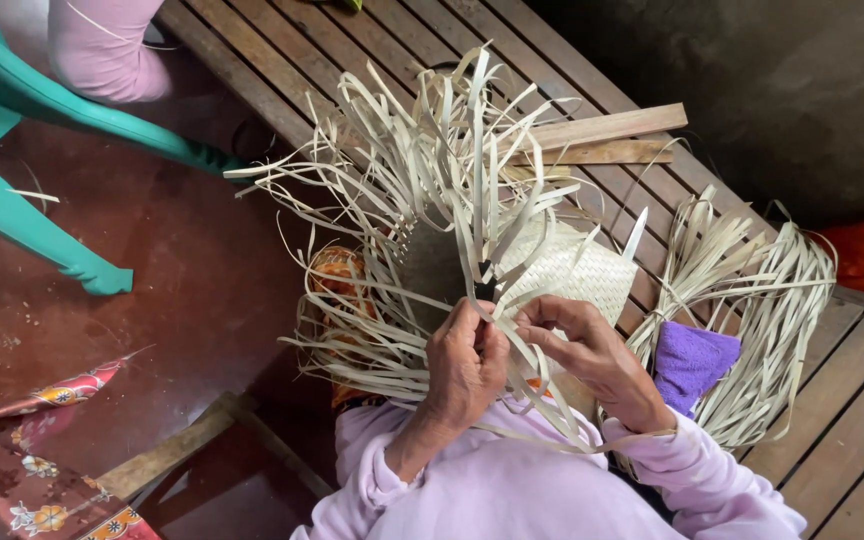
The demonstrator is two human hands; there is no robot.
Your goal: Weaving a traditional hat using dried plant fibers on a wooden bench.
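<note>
A half-woven piece of pale palm-leaf strips point(562, 270) rests on my lap, its loose strip ends point(422, 150) fanning upward and to the left. My left hand point(464, 362) pinches a strip at the edge of the woven part. My right hand point(587, 350) sits just beside it, fingers curled around another strip. Both wrists come out of light purple sleeves. The hands nearly touch each other.
A bundle of loose strips point(762, 300) lies on the wooden slat bench point(852, 400) at right, with a purple cloth point(694, 362) on it. A knife blade point(635, 235) and two wooden slats point(612, 135) lie behind. Teal chair legs point(42, 230) stand at left on the red floor.
</note>
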